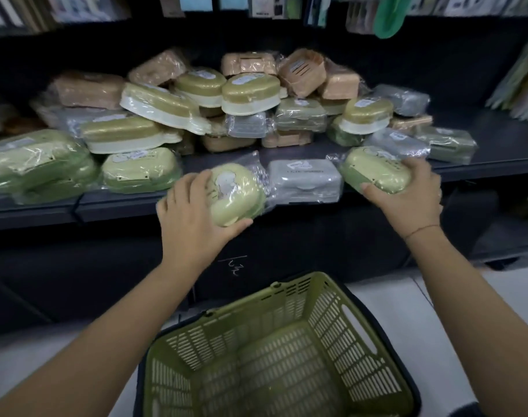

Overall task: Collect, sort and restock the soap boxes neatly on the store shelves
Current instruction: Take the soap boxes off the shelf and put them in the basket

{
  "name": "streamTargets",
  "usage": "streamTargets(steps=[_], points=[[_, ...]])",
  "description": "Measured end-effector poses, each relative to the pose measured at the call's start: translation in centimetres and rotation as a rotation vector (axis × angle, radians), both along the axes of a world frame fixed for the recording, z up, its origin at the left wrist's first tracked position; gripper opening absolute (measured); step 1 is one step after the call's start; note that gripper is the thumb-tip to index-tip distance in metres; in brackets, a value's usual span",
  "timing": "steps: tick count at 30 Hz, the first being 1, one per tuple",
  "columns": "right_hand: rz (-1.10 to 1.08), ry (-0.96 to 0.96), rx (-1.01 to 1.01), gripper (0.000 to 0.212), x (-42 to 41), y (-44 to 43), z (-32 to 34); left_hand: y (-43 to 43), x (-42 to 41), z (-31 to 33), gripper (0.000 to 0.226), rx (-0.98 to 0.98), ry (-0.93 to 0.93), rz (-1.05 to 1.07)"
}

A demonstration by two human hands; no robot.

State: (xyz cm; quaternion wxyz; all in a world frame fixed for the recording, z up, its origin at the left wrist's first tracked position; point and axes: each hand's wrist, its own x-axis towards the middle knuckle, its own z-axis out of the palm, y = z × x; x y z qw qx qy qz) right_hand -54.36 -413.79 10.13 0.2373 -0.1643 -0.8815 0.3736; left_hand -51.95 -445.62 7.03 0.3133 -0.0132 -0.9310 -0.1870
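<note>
Both hands are clamped on soap boxes at the front of the dark shelf (121, 204). The left hand (193, 215) grips a pale green soap box (238, 200) in clear wrapping, with the thumb under its near end and the fingers over its far side; the box is tilted and hangs partly over the shelf edge. The right hand (407, 203) holds a second pale green soap box (374, 173), also wrapped, with the thumb along its near side (I cannot tell if this box rests on the shelf or is lifted). Between the two, a grey soap box (304, 182) lies flat at the shelf edge, just beside both held boxes. Behind them a loose heap of soap boxes (250, 91) in gold-and-cream, peach, grey and green covers the back of the shelf, many of them tilted. To the left, more green boxes (139, 170) lie stacked. Below, on the pale floor, stands an olive green basket (325, 314) with slotted walls, between the two forearms.
</note>
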Motion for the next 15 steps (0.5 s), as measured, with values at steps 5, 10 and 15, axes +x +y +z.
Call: streamTargets(steps=[5, 10, 15], points=[[-0.087, 0.057, -0.21, 0.077, -0.1, -4.0, -1.4, 2.3, 0.3, -1.4, 0.101, -0.051, -0.017, 0.08], [-0.036, 0.051, -0.138, 0.076, -3.3, -8.5, -0.4, 5.7, -3.1, 2.1, 0.101, -0.012, -0.161, 0.201], [-0.012, -0.023, 0.005, 0.077, -5.7, -9.0, 1.2, 5.5, -5.3, 4.1, 0.095, 0.008, -0.244, 0.258]])
